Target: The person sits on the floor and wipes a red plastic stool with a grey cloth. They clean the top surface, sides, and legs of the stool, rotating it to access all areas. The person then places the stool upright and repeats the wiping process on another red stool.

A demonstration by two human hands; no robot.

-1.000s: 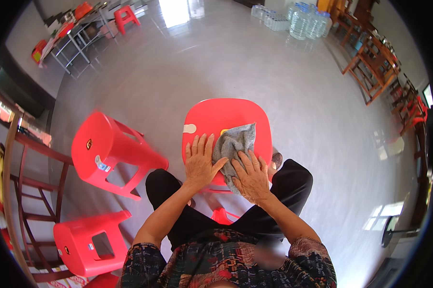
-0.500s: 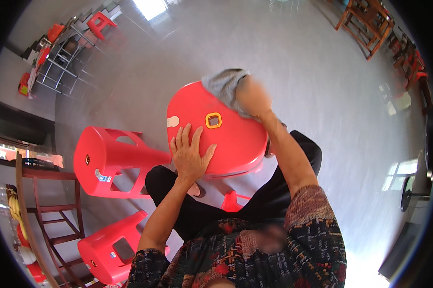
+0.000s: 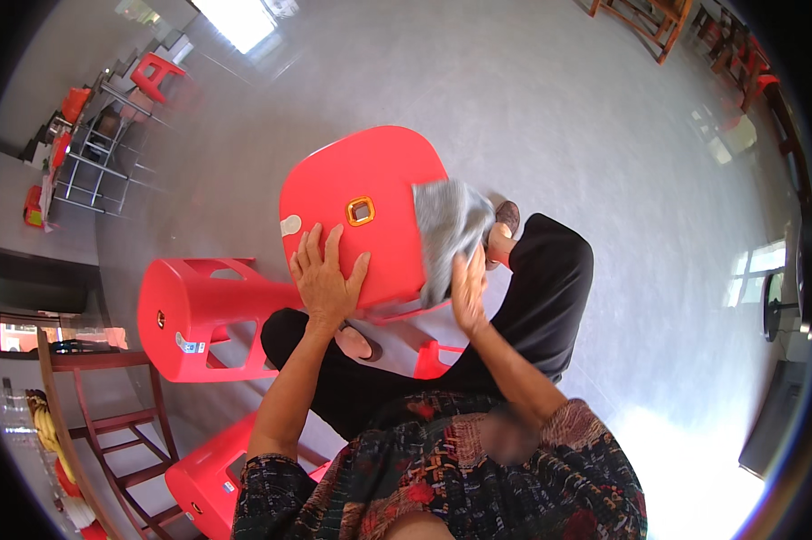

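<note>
A red plastic stool stands upright in front of my knees, its seat facing up. In the seat's middle is a square hole with an orange-yellow rim, and a pale round-ended sticker is at the left edge. My left hand lies on the near left part of the seat, fingers spread. At the right edge, my right hand holds a grey cloth against the seat and side. The cloth drapes over that edge and partly hides the fingers.
Another red stool lies on its side to the left, and a third red stool is at lower left. Beside them stands a dark wooden frame with rungs. A metal-legged table is far left; wooden furniture stands far right.
My right hand has drawn the cloth from the seat's far right corner toward me, down to the near right edge. The left hand stays on the seat. The view has shifted slightly.
</note>
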